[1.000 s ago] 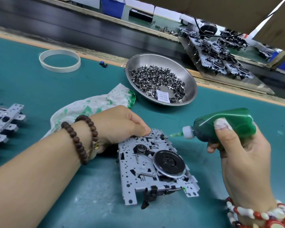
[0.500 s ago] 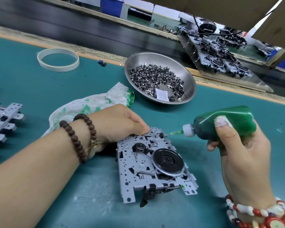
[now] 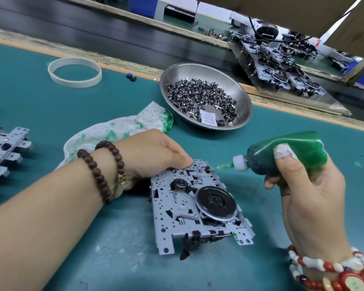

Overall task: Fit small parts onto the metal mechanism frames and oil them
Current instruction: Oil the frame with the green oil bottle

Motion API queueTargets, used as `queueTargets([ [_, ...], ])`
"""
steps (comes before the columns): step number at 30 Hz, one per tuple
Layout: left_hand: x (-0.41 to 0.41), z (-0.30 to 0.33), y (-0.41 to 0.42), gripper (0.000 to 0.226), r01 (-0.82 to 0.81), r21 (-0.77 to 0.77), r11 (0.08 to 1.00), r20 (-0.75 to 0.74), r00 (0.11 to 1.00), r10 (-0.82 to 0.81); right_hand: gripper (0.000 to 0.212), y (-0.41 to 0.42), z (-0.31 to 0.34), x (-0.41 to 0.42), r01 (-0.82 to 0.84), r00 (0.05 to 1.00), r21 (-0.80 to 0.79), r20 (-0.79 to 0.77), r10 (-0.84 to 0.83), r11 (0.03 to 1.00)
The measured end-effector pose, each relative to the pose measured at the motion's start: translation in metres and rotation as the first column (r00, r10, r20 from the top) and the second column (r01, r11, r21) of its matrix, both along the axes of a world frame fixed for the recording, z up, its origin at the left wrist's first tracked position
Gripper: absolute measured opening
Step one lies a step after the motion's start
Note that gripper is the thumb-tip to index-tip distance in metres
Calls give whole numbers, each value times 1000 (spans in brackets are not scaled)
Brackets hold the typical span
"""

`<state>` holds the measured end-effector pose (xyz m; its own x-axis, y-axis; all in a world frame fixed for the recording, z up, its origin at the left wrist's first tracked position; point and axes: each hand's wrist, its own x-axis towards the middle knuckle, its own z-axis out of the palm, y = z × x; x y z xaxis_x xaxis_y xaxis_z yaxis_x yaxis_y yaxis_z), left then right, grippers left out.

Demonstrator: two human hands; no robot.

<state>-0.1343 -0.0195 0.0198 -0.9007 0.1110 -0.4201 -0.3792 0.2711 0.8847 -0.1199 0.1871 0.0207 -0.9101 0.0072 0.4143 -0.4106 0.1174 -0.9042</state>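
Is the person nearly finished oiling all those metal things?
Done: one green oil dab on the grey metal mechanism frame. In hand: the left hand steadies it while the right hand aims the green oil bottle at its far edge. Left: more grey frames wait beside it.

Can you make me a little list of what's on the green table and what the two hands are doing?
left hand: presses down on the far edge of the metal frame
right hand: grips the green oil bottle, needle tip at the frame's far corner
steel bowl: holds many small dark parts and a white packet
rag: white, stained green, behind the left hand
white ring: lies flat at far left
more frames: stacked at the left edge
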Motion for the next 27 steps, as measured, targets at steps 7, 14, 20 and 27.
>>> queueTargets([
  [7,-1,0,0,14,6,10,1000,11,1000,-6,32,0,0,0,-8,1000,1,-2,8,1000],
  [14,-1,-1,0,17,5,10,1000,10,1000,-5,31,1,1,0,-4,1000,5,0,4,1000],
  [20,-2,-1,-1,15,14,-7,1000,8,1000,-14,17,1,1,1,3,1000,-11,7,-3,1000],
  [27,-1,-2,-1,14,16,-7,1000,0,1000,-16,9,2,1,1,2,1000,-11,15,-2,1000],
])
